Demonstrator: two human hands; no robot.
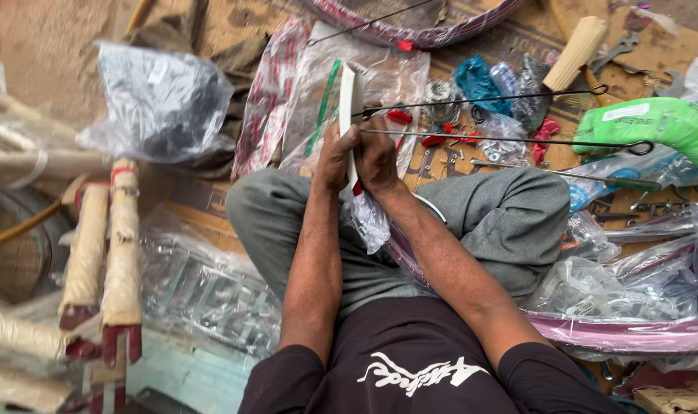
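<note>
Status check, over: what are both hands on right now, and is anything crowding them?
Left hand and right hand both gripping the white curved strip, upright. Thin metal rods run off beside the right hand. Clear plastic wrap hangs below.

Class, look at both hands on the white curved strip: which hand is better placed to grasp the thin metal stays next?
Probably the right hand: the metal stays meet it on its side, while the left hand steadies the white strip.

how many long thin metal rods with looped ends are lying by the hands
3. One rod runs from the white strip toward the wooden handle; a second rod lies just below, ending by the green roll; a third rod rests over the knee. More may hide under plastic bags.
</note>
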